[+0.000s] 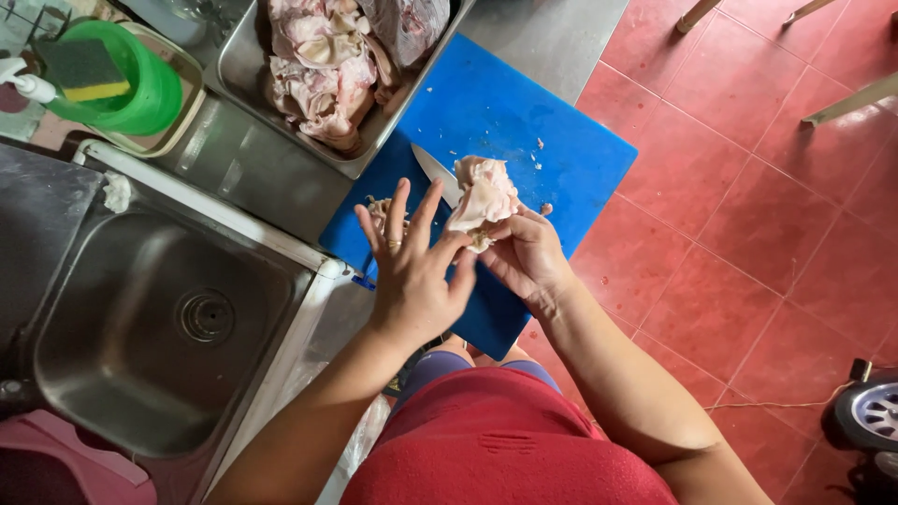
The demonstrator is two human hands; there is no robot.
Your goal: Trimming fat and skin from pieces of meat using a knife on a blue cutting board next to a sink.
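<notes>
Meat piece [484, 198], pale pink and fatty, sits in the right hand [527, 259] over the near part of the blue cutting board [571, 150]. Right fingers are clamped around its lower end. Left hand [412, 271] is spread, fingers apart, holding nothing, tips just touching the meat's left side; ring on one finger.

Knife [436, 172] lies flat on the board just left of and behind the meat, blade only visible, no hand on it. Small scraps [378, 211] lie under the left fingers.

Step looks like positioning or inspecting the piece between cuts. Next move likely needs the meat laid flat on the board and one hand freed for the knife.

Further out: steel tray [245, 65] of more raw meat at far left of the board, sink [159, 318] at left, green tub [150, 89] with sponge [82, 67] far left.
</notes>
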